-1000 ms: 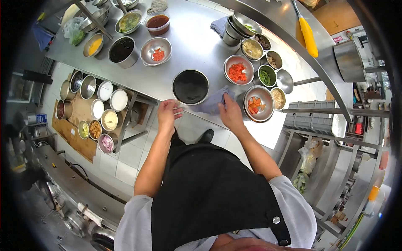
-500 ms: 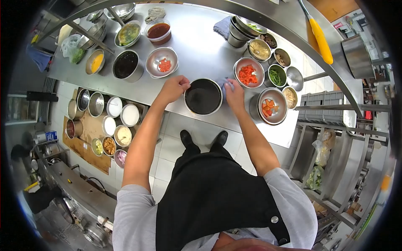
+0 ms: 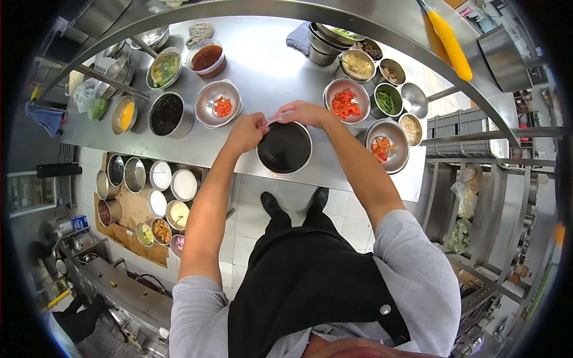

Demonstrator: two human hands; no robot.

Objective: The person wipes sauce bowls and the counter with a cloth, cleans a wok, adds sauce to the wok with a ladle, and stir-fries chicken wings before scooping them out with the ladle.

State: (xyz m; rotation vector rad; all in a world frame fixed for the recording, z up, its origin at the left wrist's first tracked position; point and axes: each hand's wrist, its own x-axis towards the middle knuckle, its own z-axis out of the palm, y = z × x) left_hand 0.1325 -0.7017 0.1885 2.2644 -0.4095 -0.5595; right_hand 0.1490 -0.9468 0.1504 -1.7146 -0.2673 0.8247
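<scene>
A round metal pot [image 3: 285, 150] with a dark, near-black surface inside its rim stands at the front edge of the steel table. At its far left rim my left hand [image 3: 246, 132] is closed in a pinch. My right hand [image 3: 303, 114] reaches across the far rim, its fingertips pinched close to the left ones. A pale, thin strip that looks like plastic film [image 3: 275, 121] shows between the fingertips; its full extent cannot be made out. Beyond the hands sits a steel bowl with chopped red pieces [image 3: 222, 107].
Right of the pot are a bowl of chopped red pepper [image 3: 345, 105], a bowl of orange-red chunks [image 3: 394, 161] and a container of green pieces [image 3: 388, 99]. Leftward stand a pot of dark liquid [image 3: 170, 116] and a tub of red-brown sauce [image 3: 207, 58]. A steel shelf rail [image 3: 298, 9] spans overhead.
My right hand has moved left from the pot's right side to the far rim, meeting my left hand. The bluish, see-through material at its fingers now shows less. The whole view has shifted slightly.
</scene>
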